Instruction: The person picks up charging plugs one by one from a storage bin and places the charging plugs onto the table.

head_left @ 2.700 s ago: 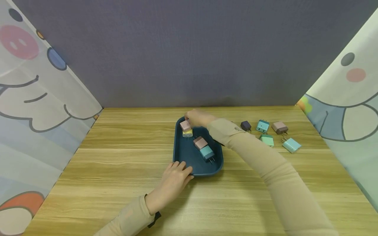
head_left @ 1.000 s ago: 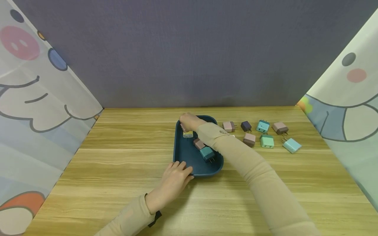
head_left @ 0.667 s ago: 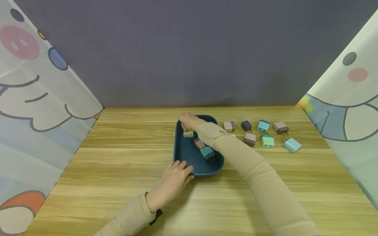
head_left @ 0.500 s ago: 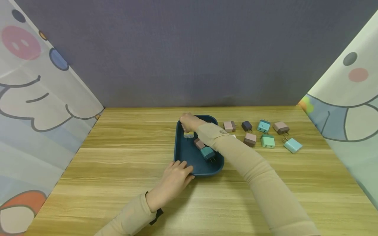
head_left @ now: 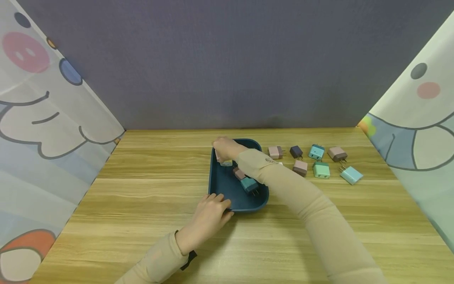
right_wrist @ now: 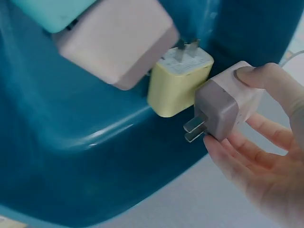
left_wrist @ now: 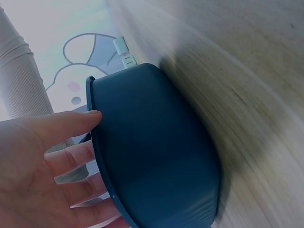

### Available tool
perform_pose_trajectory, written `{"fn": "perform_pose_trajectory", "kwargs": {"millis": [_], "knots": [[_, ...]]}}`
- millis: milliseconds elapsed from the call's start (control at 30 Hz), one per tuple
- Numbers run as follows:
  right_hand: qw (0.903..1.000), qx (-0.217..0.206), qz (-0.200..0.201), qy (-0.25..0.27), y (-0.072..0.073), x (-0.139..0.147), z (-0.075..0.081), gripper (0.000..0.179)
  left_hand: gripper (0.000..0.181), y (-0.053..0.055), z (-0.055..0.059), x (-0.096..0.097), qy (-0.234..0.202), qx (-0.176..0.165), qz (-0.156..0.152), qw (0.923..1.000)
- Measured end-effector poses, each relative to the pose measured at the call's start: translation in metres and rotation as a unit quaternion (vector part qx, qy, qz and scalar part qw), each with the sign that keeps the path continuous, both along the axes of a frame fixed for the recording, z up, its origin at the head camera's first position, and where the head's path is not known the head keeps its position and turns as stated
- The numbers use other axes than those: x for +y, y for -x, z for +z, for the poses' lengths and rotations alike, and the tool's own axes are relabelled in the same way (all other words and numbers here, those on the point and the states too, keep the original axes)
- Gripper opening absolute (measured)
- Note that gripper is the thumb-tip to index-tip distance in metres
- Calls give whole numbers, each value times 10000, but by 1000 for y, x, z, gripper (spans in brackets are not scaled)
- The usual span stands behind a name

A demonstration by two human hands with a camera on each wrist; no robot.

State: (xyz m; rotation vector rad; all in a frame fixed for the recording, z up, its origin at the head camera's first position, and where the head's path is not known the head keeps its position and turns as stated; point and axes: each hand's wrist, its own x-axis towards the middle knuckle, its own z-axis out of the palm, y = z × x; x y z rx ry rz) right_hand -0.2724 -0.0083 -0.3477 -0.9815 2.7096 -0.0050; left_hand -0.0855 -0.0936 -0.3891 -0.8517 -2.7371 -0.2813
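Note:
A dark blue plastic bin (head_left: pixel 227 197) stands on the wooden table. My left hand (head_left: pixel 207 217) grips its near left corner, the thumb (left_wrist: pixel 71 126) outside the wall and the fingers over the rim. At the far left corner my right hand (head_left: pixel 227 150) pinches a pink plug-in charger (right_wrist: pixel 232 97) between thumb and fingers, its two prongs pointing into the bin. Beside it a yellow charger (right_wrist: pixel 178 85) sits prongs up in the right wrist view. A second pink charger (head_left: pixel 239 172) and a teal charger (head_left: pixel 250 184) lie farther inside, partly under my right sleeve.
Right of the bin several more chargers lie on the table (head_left: pixel 159 177), among them a dark one (head_left: pixel 296 152), a green one (head_left: pixel 321 170) and a light blue one (head_left: pixel 351 174). My right forearm (head_left: pixel 319 205) crosses above the table and partly covers a white object (head_left: pixel 281 163).
My right hand has shifted left and slightly nearer with the pink charger at the bin's far left corner. The right sleeve uncovered chargers on the table. My left hand stays on the rim.

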Motion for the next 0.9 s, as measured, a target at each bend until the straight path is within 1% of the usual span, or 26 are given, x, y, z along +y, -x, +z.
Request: {"fn": "perform_pose_trajectory", "kwargs": {"millis": [167,200,333,400,500,700,800,900], "knots": [[9999,-14,84,-128,-5,2,5,15,13,0,0,0,-49,84,5,10000],[9999,-55,82,-130,-6,3,7,15,13,0,0,0,-51,93,8,9999],[9994,-319,-18,-91,-10,7,13,4,13,0,0,0,-36,72,19,10000],[9989,-463,-56,-81,-13,9,17,8,13,0,0,-1,-25,61,19,10000],[9985,-538,-64,-125,-17,14,23,7,14,0,-1,0,-30,74,18,10000],[9990,-428,74,-121,-29,27,33,28,15,1,-2,1,-46,134,6,9999],[9991,-391,154,-61,-34,35,38,27,15,0,-2,1,-56,154,8,9999],[9992,-382,145,19,-38,43,40,23,14,1,-2,1,-75,164,20,9998]]}}
